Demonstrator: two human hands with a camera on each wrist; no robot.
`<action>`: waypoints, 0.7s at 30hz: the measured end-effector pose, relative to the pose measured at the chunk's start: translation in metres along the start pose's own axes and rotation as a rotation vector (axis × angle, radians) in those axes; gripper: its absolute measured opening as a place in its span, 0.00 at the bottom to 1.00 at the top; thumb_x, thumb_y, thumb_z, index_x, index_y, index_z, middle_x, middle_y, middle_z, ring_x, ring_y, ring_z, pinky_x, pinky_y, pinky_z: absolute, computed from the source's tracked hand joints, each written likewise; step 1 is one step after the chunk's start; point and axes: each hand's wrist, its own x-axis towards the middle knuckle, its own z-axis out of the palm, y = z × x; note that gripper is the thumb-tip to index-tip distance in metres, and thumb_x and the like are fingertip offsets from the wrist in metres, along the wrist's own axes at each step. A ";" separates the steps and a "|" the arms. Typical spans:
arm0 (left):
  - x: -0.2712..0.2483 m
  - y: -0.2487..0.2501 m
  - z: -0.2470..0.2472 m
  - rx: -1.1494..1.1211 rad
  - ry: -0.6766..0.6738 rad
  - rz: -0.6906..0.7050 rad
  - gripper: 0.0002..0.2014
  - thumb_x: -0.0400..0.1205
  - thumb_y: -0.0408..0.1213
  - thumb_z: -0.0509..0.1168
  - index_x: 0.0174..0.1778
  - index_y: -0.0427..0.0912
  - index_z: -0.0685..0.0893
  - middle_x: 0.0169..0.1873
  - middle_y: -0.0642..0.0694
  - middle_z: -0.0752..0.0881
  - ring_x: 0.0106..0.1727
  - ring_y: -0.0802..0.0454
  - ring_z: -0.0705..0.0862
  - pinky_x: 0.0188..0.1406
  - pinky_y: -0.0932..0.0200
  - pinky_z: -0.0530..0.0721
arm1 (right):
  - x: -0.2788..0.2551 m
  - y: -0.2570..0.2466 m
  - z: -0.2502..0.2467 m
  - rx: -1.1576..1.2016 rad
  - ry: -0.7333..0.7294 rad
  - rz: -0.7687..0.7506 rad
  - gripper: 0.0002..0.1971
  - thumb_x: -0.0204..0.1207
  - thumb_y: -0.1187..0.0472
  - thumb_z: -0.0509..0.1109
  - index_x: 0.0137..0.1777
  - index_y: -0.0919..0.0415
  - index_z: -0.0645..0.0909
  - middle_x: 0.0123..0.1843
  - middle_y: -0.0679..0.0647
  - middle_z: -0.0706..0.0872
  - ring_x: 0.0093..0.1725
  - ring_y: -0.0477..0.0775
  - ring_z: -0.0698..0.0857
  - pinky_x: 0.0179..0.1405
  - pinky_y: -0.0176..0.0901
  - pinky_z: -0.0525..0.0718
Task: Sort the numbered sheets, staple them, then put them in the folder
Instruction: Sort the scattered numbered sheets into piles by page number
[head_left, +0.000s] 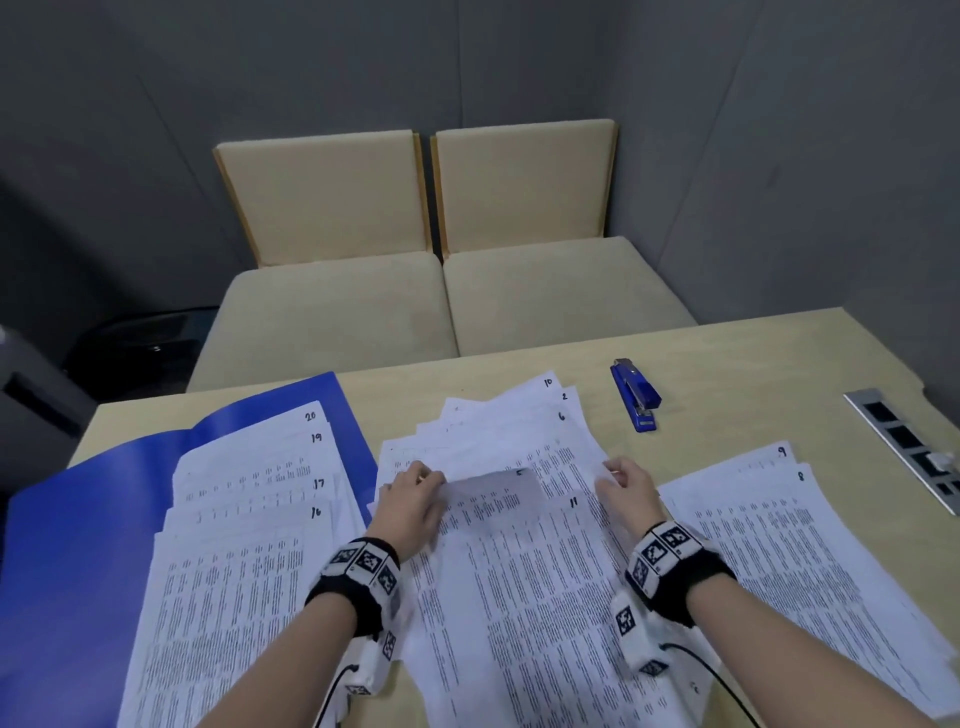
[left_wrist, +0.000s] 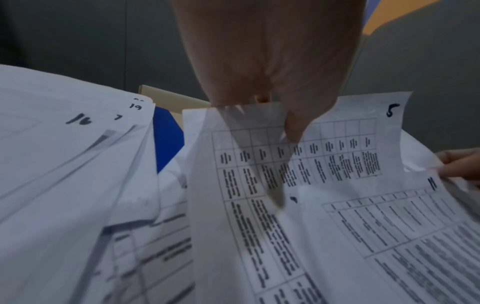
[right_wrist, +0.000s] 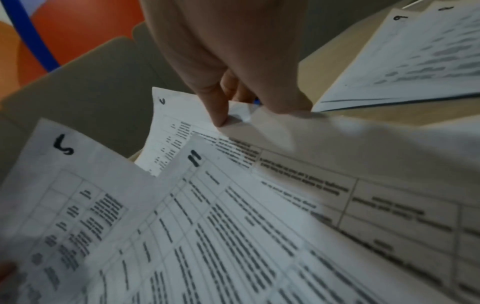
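Still deep in the sorting stage, I'd say. Sheets 16–20 (head_left: 249, 519) sit on the open blue folder (head_left: 78, 519) at lower left, 8 and 9 (head_left: 789, 519) at lower right, and the middle pile (head_left: 509, 431) is a jumble. Left hand (head_left: 415, 499) pinches sheet 5 (left_wrist: 337, 148) by its top edge, right hand (head_left: 628, 488) pinches the corner of a sheet (right_wrist: 239, 113) in that pile. Blue stapler (head_left: 636, 394) sits untouched on the table (head_left: 753, 364), upper right.

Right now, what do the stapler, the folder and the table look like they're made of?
Stapler: glossy blue body, plastic or painted metal, with a silvery metal front end.
Folder: thin blue plastic or coated card, faint sheen.
Table: pale wood-look top, matte, probably laminate.
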 end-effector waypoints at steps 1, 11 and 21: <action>0.001 0.001 -0.001 -0.039 0.019 0.015 0.08 0.83 0.40 0.61 0.54 0.41 0.79 0.60 0.46 0.74 0.59 0.46 0.77 0.54 0.50 0.74 | -0.004 -0.004 0.000 0.097 -0.020 0.013 0.10 0.76 0.71 0.62 0.55 0.65 0.79 0.49 0.60 0.85 0.40 0.56 0.80 0.32 0.40 0.76; 0.036 0.029 -0.015 -0.076 0.066 -0.040 0.11 0.81 0.41 0.62 0.52 0.39 0.83 0.70 0.46 0.73 0.71 0.46 0.71 0.75 0.47 0.62 | -0.009 -0.002 0.013 0.317 -0.313 0.310 0.07 0.78 0.76 0.62 0.43 0.66 0.78 0.42 0.64 0.84 0.37 0.60 0.84 0.38 0.49 0.82; 0.034 0.035 -0.012 -0.146 0.067 -0.111 0.13 0.81 0.39 0.63 0.56 0.36 0.84 0.48 0.48 0.71 0.56 0.44 0.76 0.68 0.48 0.69 | -0.018 0.002 0.029 0.177 -0.385 0.119 0.39 0.64 0.49 0.82 0.73 0.62 0.72 0.71 0.56 0.80 0.69 0.57 0.80 0.68 0.53 0.80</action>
